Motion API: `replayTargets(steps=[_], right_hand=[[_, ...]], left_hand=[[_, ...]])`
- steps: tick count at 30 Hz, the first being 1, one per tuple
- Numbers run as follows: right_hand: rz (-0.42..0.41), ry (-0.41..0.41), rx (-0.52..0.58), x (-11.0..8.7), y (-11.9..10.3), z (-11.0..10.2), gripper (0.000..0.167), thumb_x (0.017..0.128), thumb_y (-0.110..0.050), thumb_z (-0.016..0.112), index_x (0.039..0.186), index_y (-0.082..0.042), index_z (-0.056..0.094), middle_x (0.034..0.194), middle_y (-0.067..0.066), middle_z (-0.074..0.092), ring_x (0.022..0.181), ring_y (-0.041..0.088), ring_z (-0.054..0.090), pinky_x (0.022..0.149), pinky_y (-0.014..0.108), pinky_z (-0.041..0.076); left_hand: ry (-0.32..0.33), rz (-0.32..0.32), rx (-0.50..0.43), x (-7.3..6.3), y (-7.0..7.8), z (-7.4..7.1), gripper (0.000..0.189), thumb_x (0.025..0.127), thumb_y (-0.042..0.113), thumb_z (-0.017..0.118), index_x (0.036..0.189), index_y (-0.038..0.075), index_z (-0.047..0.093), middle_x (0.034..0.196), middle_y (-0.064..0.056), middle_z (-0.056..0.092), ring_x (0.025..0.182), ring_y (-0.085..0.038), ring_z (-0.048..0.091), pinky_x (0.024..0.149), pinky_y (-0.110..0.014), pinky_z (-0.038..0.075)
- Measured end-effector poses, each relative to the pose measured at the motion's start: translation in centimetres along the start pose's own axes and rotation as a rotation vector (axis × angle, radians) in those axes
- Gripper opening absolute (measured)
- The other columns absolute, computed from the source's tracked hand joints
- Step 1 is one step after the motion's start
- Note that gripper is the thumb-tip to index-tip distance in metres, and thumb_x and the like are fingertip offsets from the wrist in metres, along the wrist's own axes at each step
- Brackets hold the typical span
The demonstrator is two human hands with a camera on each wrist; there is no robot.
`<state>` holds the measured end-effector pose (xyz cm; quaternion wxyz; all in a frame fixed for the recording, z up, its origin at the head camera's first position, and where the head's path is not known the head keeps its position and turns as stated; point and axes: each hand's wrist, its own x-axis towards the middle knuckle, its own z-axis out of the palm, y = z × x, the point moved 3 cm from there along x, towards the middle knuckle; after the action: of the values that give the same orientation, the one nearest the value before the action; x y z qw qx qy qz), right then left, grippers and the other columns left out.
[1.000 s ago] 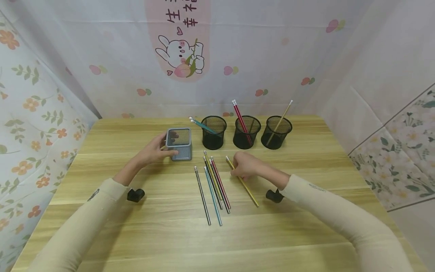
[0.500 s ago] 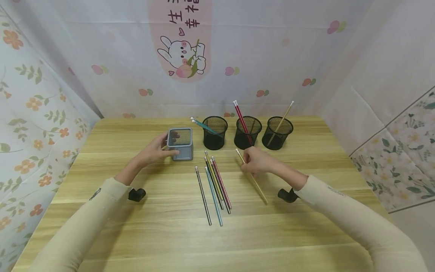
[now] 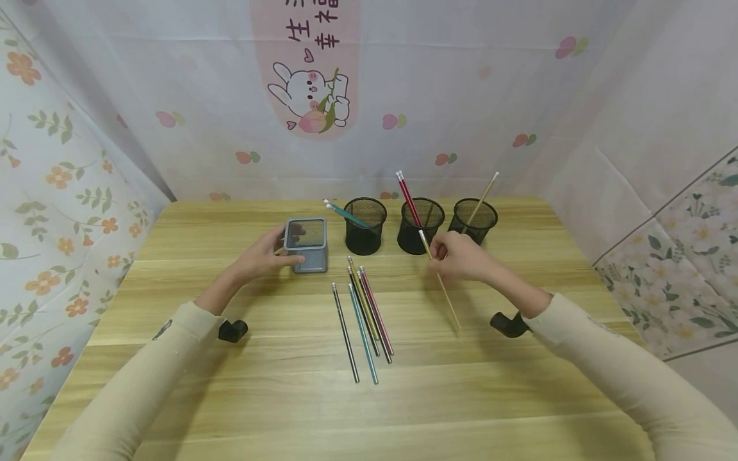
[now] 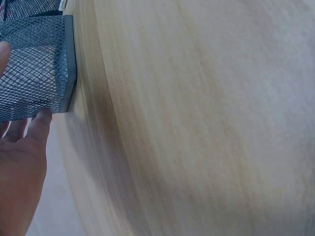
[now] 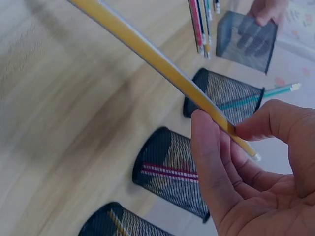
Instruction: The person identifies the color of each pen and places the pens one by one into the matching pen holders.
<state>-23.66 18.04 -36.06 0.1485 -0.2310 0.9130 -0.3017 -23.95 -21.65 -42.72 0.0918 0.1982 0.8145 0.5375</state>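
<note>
Head view makes this look partway done to me. Three round black wire-mesh cups stand in a row at the back of the pale wooden table (image 3: pixel 259 410): the left cup (image 3: pixel 363 241) has slim teal pencils (image 3: pixel 348 215) leaning out, the middle cup (image 3: pixel 412 241) has glossy red pencils (image 3: pixel 409 200), and the right cup (image 3: pixel 484 225) has one thin tan pencil (image 3: pixel 482 196). So each has something in it, seemingly grouped by colour. Left over: a loose bunch of slim dark, blue, yellow and red pencils (image 3: pixel 364 339) lying on the wood. No pencil shows inside the square grey mesh holder (image 3: pixel 314 260), so I'd guess that one's untouched. The left hand (image 3: pixel 266 260) grips it, thumb in front, fingers behind. The right hand (image 3: pixel 466 257) pinches a slender yellow pencil (image 5: pixel 152 56) near its eraser end, thumb against fingers, tilted in front of the middle and right cups, not yet in either.
</note>
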Motion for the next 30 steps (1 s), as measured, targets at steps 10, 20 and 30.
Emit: replayTargets(steps=[10, 20, 30], right_hand=[[-0.082, 0.15, 0.023, -1.0, -0.8, -3.7, 0.005, 0.089, 0.002, 0.058, 0.094, 0.002, 0.057, 0.08, 0.011, 0.064, 0.065, 0.024, 0.068, 0.059, 0.031, 0.059], [-0.083, 0.314, 0.04, -1.4, -1.5, -7.4, 0.006, 0.092, 0.003, 0.057, 0.097, 0.005, 0.059, 0.089, 0.018, 0.067, 0.072, 0.029, 0.07, 0.06, 0.028, 0.06], [-0.103, 0.449, -0.023, -1.4, -2.6, -10.9, 0.008, 0.093, -0.002, 0.057, 0.097, 0.004, 0.061, 0.089, 0.017, 0.068, 0.073, 0.027, 0.07, 0.057, 0.019, 0.055]], left_hand=[[-0.003, 0.013, -0.017, 0.0, 0.3, 0.0, 0.066, 0.093, 0.005, 0.075, 0.147, -0.007, 0.039, 0.15, -0.027, 0.041, 0.14, -0.048, 0.035, 0.115, -0.06, 0.026], [0.0, -0.005, -0.011, 0.0, 0.2, 0.0, 0.065, 0.093, 0.004, 0.075, 0.147, -0.005, 0.039, 0.15, -0.026, 0.041, 0.14, -0.046, 0.035, 0.115, -0.059, 0.027], [-0.01, -0.003, -0.023, -0.1, 0.2, 0.1, 0.065, 0.094, 0.004, 0.074, 0.148, -0.006, 0.038, 0.15, -0.027, 0.04, 0.14, -0.047, 0.034, 0.115, -0.061, 0.025]])
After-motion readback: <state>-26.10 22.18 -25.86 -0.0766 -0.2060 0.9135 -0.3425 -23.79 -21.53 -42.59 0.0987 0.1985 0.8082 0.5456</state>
